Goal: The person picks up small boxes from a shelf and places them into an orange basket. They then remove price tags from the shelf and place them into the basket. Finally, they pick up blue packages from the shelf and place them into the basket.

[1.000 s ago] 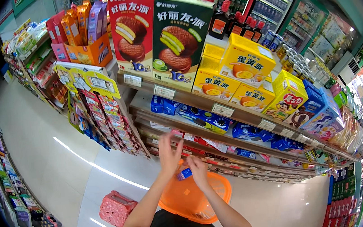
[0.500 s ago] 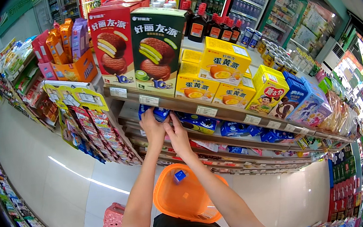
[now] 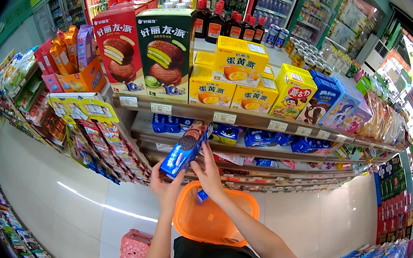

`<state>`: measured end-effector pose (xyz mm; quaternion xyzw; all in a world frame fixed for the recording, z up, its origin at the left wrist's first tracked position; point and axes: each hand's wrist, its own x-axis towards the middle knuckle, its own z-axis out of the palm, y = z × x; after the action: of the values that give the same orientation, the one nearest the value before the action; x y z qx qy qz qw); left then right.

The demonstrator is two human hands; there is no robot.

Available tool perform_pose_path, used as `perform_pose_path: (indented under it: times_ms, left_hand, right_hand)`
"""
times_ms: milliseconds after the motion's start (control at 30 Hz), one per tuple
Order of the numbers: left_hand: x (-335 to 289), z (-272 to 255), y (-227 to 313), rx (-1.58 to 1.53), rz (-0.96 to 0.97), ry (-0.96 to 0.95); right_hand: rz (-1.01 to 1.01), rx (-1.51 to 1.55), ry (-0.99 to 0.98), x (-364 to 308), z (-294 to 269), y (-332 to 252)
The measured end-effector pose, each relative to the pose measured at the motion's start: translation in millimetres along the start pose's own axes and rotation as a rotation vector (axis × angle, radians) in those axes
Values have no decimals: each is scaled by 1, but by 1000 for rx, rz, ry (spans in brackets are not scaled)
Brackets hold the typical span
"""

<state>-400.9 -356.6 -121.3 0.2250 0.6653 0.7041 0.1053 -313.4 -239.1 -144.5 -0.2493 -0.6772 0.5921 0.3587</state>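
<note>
A long blue box of chocolate sandwich cookies [image 3: 184, 151] is held tilted in front of the shelf, its pictured face turned up. My left hand [image 3: 166, 186] grips the near left end, thumb and fingers on either side. My right hand [image 3: 208, 174] holds the right side, its fingers stretched along the edge. Just below is an orange basket [image 3: 222, 219] with a small blue box [image 3: 202, 196] inside, partly hidden by my right hand. Behind the held box, more blue packs [image 3: 164, 124] stand on the second shelf.
Over the hands juts the top shelf edge [image 3: 183, 108] with price tags. It bears a red pie box [image 3: 118, 52], a green pie box [image 3: 167, 56], yellow boxes [image 3: 241, 63] and dark bottles [image 3: 215, 25]. A hanging snack rack [image 3: 100, 147] stands left; a pink patterned stool [image 3: 135, 247] is on the floor.
Both hands have drawn back from the second shelf toward me, bringing out the blue cookie box. It now shows in full above the basket's far rim. The view has shifted slightly.
</note>
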Motion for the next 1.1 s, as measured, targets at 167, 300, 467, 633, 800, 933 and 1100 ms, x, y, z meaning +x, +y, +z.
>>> perform_pose_path:
  times_ms: [167,300,467,633,800,933,1100]
  left_hand:
    - [-25,-29,3,-121,-67,-85]
    - [-37,-37,-3,-13,-22,-144]
    - [-46,-39,11,199,-14,-311]
    - [-54,-28,4,399,139,-442]
    - [-63,-21,-29,602,144,-613]
    - [-78,-24,-81,729,55,-744]
    - [-98,-24,-159,833,25,-796]
  right_hand:
    - [67,123,35,-34,-19,-1]
    - [35,119,71,-56,-30,11]
    - [227,202,132,-89,-40,39]
    - [574,349,127,-138,-44,82]
    - [863,378,48,-178,-29,116]
    - [962,328,-61,-198,-16,152]
    - [891,-6,-135,-207,-9,206]
